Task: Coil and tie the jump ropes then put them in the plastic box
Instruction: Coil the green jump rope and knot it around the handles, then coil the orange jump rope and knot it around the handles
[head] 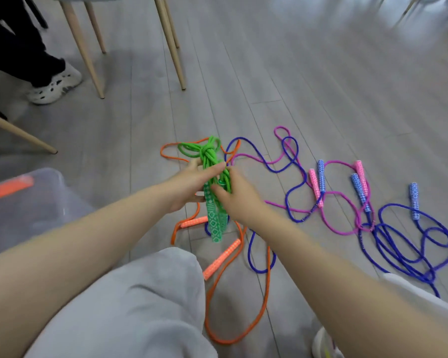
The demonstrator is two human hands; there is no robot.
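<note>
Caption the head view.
Both hands hold a knotted green rope above loose ropes on the floor.

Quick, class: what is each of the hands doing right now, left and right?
Left hand: grips the coiled green jump rope just below its knot.
Right hand: fingers curled on the same green jump rope, lower down near its handles.

Loose ropes [329, 200] rightward; plastic box [34, 202] left; chair legs [171, 45] beyond.

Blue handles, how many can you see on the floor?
3. One blue handle stands beside a pink handle, one lies just right of it, and one lies farthest right by the blue rope. A fourth may be hidden.
</note>
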